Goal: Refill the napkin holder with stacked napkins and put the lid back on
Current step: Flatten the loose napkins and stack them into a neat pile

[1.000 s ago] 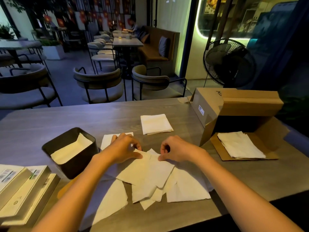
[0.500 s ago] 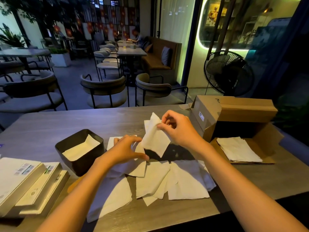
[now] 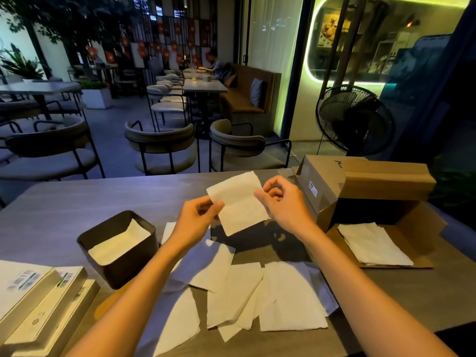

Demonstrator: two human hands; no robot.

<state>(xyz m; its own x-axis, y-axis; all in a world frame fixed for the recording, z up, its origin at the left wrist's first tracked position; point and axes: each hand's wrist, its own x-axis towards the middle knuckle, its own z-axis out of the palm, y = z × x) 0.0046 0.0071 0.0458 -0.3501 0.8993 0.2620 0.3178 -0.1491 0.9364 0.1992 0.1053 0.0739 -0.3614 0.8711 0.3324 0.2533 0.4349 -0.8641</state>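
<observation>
A dark square napkin holder (image 3: 128, 266) stands on the grey table (image 3: 64, 210), left of centre, with white napkins inside and no lid on it. Both hands hold one white napkin (image 3: 239, 204) in the air above the table. My left hand (image 3: 198, 215) pinches its left edge and my right hand (image 3: 280, 202) pinches its right edge. Several loose white napkins (image 3: 244, 297) lie spread on the table below my forearms. A tan rounded piece (image 3: 103, 307) peeks out near the holder's base; I cannot tell whether it is the lid.
An open cardboard box (image 3: 365, 186) lies on its side at the right, with a napkin stack (image 3: 373, 243) on its flap. Flat white boxes (image 3: 33, 302) sit at the front left. Chairs (image 3: 162, 145) and a black fan (image 3: 355, 119) stand beyond the table.
My right hand lifted one napkin off the spread pile. My left hand left the pile and took the napkin's left edge, so both hands now hold it raised.
</observation>
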